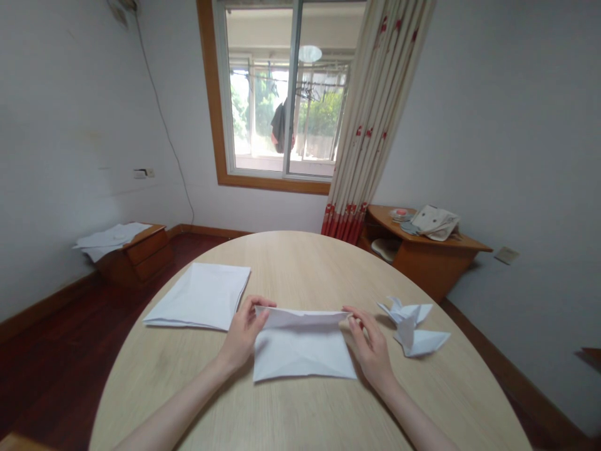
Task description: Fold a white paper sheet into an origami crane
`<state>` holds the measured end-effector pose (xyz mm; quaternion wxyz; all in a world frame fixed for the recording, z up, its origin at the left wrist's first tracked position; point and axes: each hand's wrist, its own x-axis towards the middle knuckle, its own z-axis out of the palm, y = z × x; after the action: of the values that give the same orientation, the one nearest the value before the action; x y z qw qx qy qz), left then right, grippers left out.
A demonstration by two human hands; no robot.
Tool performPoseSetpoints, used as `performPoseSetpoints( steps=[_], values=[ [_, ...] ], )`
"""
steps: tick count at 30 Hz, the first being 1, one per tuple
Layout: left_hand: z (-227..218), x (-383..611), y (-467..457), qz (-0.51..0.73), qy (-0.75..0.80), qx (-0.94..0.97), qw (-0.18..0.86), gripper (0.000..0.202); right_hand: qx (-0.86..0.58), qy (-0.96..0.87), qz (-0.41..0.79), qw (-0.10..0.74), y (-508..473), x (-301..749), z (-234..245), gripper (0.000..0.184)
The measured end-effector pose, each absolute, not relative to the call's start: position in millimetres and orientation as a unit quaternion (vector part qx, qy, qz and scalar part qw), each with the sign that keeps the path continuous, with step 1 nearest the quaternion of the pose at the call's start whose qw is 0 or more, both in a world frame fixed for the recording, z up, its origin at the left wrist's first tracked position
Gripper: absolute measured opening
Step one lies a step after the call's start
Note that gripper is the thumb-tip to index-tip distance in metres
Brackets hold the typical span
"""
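A sheet of white paper [303, 347] with crease lines lies in front of me, its far edge raised and bent up. My left hand [244, 329] pinches the far left corner between thumb and fingers. At the far right corner, my right hand [369, 341] grips the same sheet. Left of it rests a stack of white paper [201, 294], close to my left hand. Folded paper figures with pointed wings, one in front [422, 341] and one behind [408, 311], sit to the right of my right hand.
The round wooden table [291, 263] carries all the paper. Beyond it stand a low drawer cabinet [145, 250] with papers on the left and a corner cabinet [427, 263] with a cloth bag [436, 222] on the right. A curtain [370, 125] hangs beside the window.
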<state>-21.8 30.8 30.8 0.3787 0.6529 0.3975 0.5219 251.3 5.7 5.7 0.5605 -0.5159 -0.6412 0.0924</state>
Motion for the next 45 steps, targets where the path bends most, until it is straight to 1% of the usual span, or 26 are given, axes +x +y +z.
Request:
performPoseSetpoints(
  steps=[5,9,12,16,20,23,26,28,33,35,37,40,45],
  values=[
    [32,-23,29,0.538,0.357,0.658,0.388,0.048,-0.489,-0.657,0.056,0.572,1,251,10,0.038],
    [36,-22,27,0.529,0.342,0.642,0.436,0.064,-0.474,-0.669,0.034,0.571,-4,250,14,0.042],
    [40,-21,26,0.514,0.352,0.615,0.483,0.072,-0.454,-0.686,0.013,0.568,-7,249,17,0.041],
    [42,-19,27,0.475,0.355,0.588,0.55,0.076,-0.428,-0.715,0.0,0.553,-12,246,21,0.036],
    [38,-18,30,0.447,0.367,0.585,0.568,0.074,-0.42,-0.745,-0.018,0.517,-14,244,23,0.029],
    [37,-18,31,0.421,0.373,0.614,0.554,0.069,-0.423,-0.761,-0.042,0.49,-13,241,22,0.018],
    [37,-17,29,0.378,0.385,0.668,0.513,0.06,-0.423,-0.781,-0.066,0.455,-13,239,20,0.014],
    [37,-15,28,0.356,0.386,0.694,0.492,0.051,-0.424,-0.796,-0.078,0.426,-13,238,19,0.015],
    [31,-11,25,0.351,0.38,0.703,0.488,0.022,-0.448,-0.825,-0.087,0.333,-12,236,15,0.022],
    [29,-10,23,0.341,0.374,0.726,0.466,0.016,-0.458,-0.834,-0.085,0.295,-12,234,12,0.025],
    [28,-10,21,0.319,0.371,0.756,0.436,0.018,-0.465,-0.841,-0.08,0.264,-12,232,9,0.028],
    [25,-9,16,0.274,0.374,0.795,0.39,0.028,-0.47,-0.85,-0.064,0.228,-11,229,1,0.033],
    [13,-6,11,0.21,0.397,0.843,0.295,0.044,-0.475,-0.86,-0.011,0.184,-11,225,-9,0.051]
  ],
)
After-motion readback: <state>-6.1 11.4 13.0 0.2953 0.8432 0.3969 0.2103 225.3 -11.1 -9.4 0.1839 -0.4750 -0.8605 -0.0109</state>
